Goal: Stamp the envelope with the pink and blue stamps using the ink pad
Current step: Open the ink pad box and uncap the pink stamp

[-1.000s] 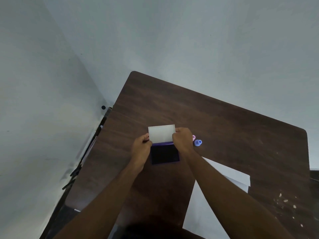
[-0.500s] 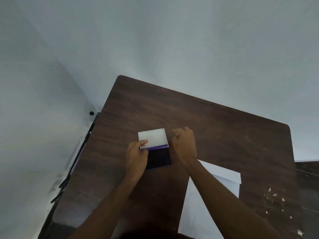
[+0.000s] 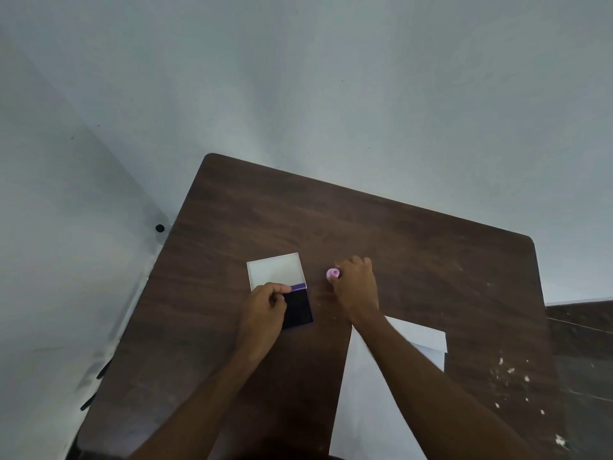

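Observation:
The ink pad [image 3: 299, 309] lies open on the brown table [image 3: 414, 247], its white lid [image 3: 274, 269] folded back flat and the dark pad facing up. My left hand [image 3: 265, 308] pinches the pad's left edge near the purple hinge and holds it down. To the right, my right hand [image 3: 356, 290] closes its thumb and fingertips on the small pink stamp [image 3: 332, 273], which stands on the table. The blue stamp is hidden, apparently behind my right hand. The white envelope [image 3: 374, 403] lies near me, partly under my right forearm.
The table stands in a corner, with pale walls close on the left and far sides. White specks [image 3: 510, 373] dot the table's right part. A small black knob [image 3: 160, 228] sticks out of the left wall by the table edge.
My right hand has let go of the ink pad's lid and moved right onto the pink stamp. The lid now lies fully open. My left hand stays on the pad.

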{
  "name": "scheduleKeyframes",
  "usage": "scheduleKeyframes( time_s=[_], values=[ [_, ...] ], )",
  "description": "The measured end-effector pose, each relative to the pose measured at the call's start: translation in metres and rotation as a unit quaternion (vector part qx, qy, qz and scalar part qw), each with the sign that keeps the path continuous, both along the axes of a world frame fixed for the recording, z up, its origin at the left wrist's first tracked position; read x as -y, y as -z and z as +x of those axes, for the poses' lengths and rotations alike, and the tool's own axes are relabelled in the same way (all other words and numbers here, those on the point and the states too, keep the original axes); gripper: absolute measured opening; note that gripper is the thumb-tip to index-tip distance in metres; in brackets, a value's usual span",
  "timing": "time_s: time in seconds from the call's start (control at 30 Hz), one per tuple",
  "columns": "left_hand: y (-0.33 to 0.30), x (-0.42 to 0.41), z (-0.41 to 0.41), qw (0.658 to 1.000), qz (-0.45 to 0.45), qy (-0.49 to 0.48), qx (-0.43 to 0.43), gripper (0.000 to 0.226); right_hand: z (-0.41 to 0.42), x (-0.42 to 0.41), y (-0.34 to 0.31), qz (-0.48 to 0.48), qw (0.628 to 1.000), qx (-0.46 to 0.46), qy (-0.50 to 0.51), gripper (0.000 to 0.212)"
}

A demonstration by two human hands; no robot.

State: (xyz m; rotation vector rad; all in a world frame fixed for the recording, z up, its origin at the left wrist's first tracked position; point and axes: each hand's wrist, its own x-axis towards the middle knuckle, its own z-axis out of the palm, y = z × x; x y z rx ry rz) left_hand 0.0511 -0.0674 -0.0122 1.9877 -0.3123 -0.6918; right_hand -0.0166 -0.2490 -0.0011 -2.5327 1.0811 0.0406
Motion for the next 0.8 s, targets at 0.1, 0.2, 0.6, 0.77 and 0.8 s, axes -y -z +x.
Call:
scheduleKeyframes(
  time_s=[0.1, 0.2, 0.6, 0.77, 0.8],
  values=[
    [-0.002, 0.002, -0.003, 1.000, 0.010, 0.011, -0.007, 0.020, 0.003, 0.004, 0.003, 0.010, 1.000, -0.003, -0.001, 0.024],
    [-0.006, 0.007, -0.006, 1.000, 0.008, 0.014, -0.023, 0.018, 0.003, 0.007, -0.003, 0.058, 0.997, 0.051, 0.014, 0.037],
    [-0.026, 0.042, -0.013, 0.949, -0.053, -0.038, -0.310, 0.023, -0.041, -0.012, -0.046, 0.409, 0.863, 0.201, 0.217, 0.030],
    [-0.034, 0.048, -0.022, 0.960, -0.076, 0.007, -0.269, 0.027, -0.047, -0.015, -0.041, 0.417, 0.854, 0.189, 0.248, 0.010],
    [-0.035, 0.048, -0.022, 0.960, -0.082, 0.008, -0.269, 0.027, -0.048, -0.016, -0.041, 0.424, 0.848, 0.196, 0.249, 0.006]
  ],
)
